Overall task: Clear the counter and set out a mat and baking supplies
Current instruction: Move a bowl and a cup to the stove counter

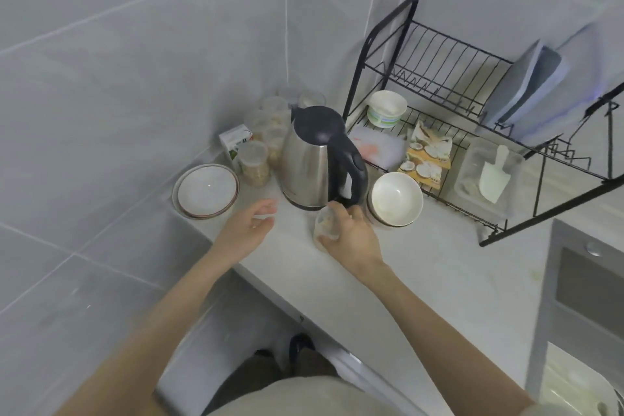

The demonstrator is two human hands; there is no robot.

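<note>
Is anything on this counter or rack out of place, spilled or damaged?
No spill or damage shows. One oddity: a printed food packet lies on the lower shelf of the dish rack, beside a clear tub with a white scoop, where washed dishes normally go.

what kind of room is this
Most likely a home kitchen: a steel electric kettle stands on a pale counter, with a black wire dish rack and a white bowl beside it.
</note>
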